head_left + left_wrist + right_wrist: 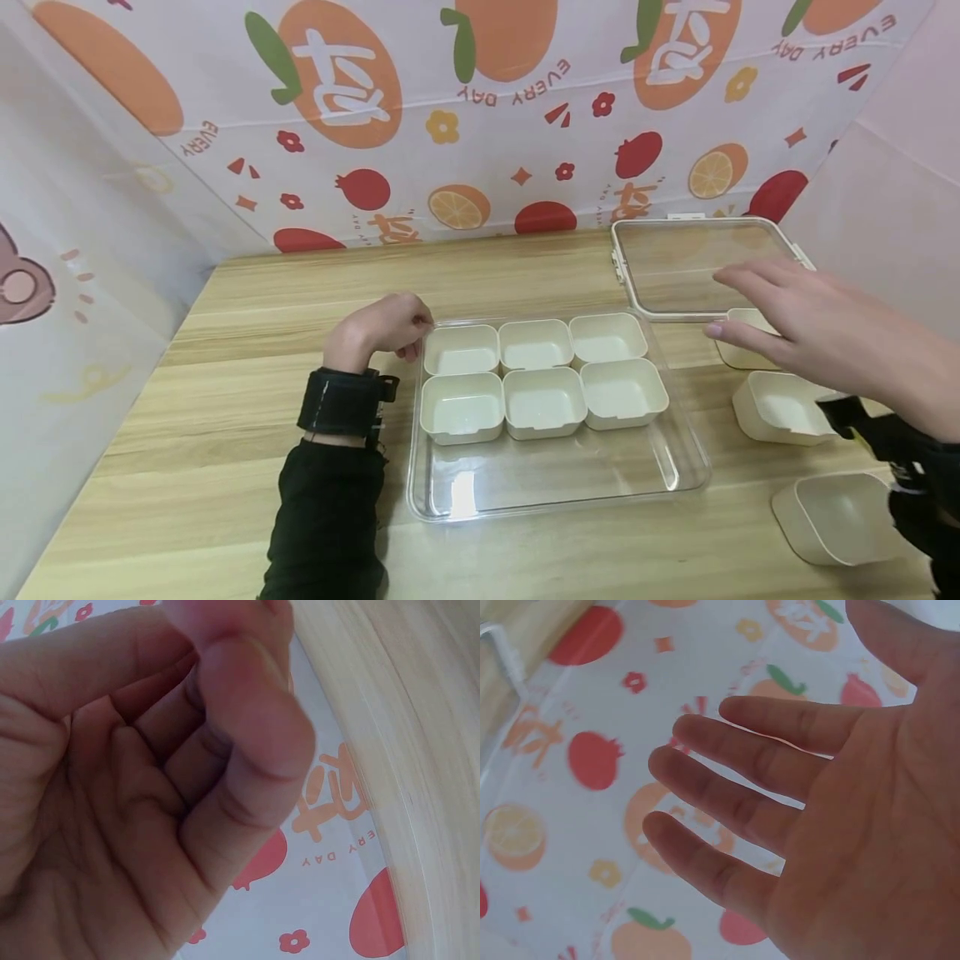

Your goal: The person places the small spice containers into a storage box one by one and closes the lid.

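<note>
My left hand (386, 325) is at the far left corner of a clear plastic tray (555, 479). Its fingers (247, 750) curl loosely, and nothing shows between them in the left wrist view. Inside the tray, cream boxes stand in two rows of three; the nearest box on the left (462, 429) sits closest to my left wrist. Off to the right, my right hand (813, 321) hovers with straight, spread fingers (735, 810) and an empty palm. It partly hides a small cream box (738, 354) and overlaps the clear lid (675, 267) behind it.
Two more cream boxes, a middle one (768, 412) and a nearer one (813, 529), stand right of the tray on the wooden table (210, 467). A fruit-print cloth (480, 125) hangs along the table's back edge. The lid has a white rim and side latches.
</note>
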Demonstrator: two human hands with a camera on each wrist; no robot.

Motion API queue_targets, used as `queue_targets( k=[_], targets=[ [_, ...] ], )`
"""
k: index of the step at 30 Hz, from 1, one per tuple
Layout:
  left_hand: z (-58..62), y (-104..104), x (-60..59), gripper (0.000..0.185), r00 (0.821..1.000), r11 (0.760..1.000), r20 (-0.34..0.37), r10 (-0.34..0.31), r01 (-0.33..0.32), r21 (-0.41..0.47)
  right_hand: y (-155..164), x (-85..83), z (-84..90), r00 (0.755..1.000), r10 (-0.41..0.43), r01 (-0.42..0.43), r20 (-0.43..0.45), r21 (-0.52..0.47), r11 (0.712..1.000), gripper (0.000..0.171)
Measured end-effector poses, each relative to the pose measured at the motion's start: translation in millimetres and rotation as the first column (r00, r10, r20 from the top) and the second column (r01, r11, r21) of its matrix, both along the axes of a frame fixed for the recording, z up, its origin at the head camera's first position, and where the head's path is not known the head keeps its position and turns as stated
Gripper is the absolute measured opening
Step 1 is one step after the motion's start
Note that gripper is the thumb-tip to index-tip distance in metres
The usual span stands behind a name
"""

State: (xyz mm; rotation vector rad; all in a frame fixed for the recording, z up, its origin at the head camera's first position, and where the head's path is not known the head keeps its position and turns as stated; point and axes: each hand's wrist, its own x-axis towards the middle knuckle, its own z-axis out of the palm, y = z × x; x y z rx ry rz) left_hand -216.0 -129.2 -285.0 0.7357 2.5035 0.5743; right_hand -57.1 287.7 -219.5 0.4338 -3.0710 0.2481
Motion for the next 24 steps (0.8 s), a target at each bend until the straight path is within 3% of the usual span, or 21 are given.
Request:
queue_targets(
  k=[4, 8, 12, 16, 20, 24],
  targets=[
    [-0.3, 0, 0.0, 0.025, 1.000, 1.000, -0.008, -0.009, 0.009, 0.003, 17, 9.1, -11.5, 1.000, 0.000, 0.001, -0.016, 0.043, 0.999, 0.063],
    [-1.5, 0, 0.0, 0.025, 1.000, 1.000, -0.009, -0.018, 0.018, 0.009, 35, 21.2, -24.0, 0.993, 0.055, -0.044, -0.104, 0.102, 0.994, 0.065],
    [-2.0, 0, -0.1, 0.026, 1.000, 1.000, -0.013, -0.028, 0.029, 0.012, 51, 36.6, -39.0, 0.967, 0.143, -0.111, -0.212, 0.156, 0.982, 0.073],
    [-2.5, 0, -0.9, 0.026, 0.999, 1.000, -0.020, -0.025, 0.026, 0.010, 67, 49.9, -54.7, 0.940, 0.221, -0.179, -0.261, 0.176, 0.968, 0.079],
    [-2.7, -1, -0.4, 0.027, 1.000, 1.000, -0.016, -0.016, 0.016, 0.010, 77, 62.3, -70.0, 0.963, 0.204, -0.173, -0.177, 0.177, 0.969, 0.079],
    [-3.0, -1, 0.3, 0.026, 1.000, 1.000, -0.012, -0.009, 0.010, 0.012, 83, 74.2, -81.8, 0.997, 0.070, -0.073, 0.021, 0.197, 0.978, 0.083]
  ],
)
